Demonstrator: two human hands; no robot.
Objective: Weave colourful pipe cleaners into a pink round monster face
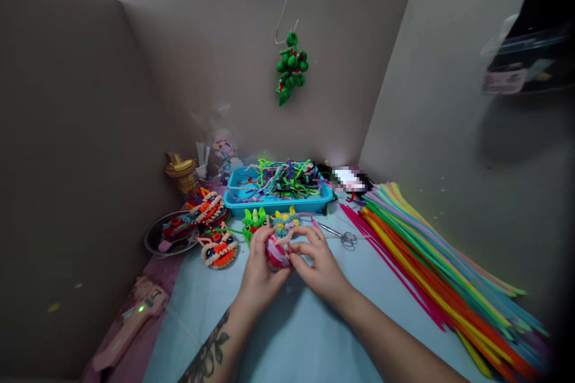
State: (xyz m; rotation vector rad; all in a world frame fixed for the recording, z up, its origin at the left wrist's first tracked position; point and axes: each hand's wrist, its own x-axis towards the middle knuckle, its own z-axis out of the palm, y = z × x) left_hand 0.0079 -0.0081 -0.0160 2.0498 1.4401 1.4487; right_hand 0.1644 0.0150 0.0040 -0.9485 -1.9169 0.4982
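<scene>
Between my two hands is a small pink and lilac pipe-cleaner piece (277,252), partly covered by fingers. My left hand (261,263) is closed round its left side, thumb underneath. With fingertips pinched, my right hand (315,254) grips the piece's right edge, near a pale pink strand. Just beyond the hands lie a green pipe-cleaner figure (254,222) and a blue and yellow one (283,224). An orange and cream pipe-cleaner figure (219,250) rests to the left of my left hand. Scissors (344,237) lie beyond my right hand.
A blue tray (278,206) of tangled pipe-cleaner scraps stands at the back. Long coloured pipe cleaners (431,263) spread along the right side. At left are a metal bowl (155,242) and a pink glue gun (135,323). A green ornament (291,66) hangs on the back panel; grey panels enclose the table.
</scene>
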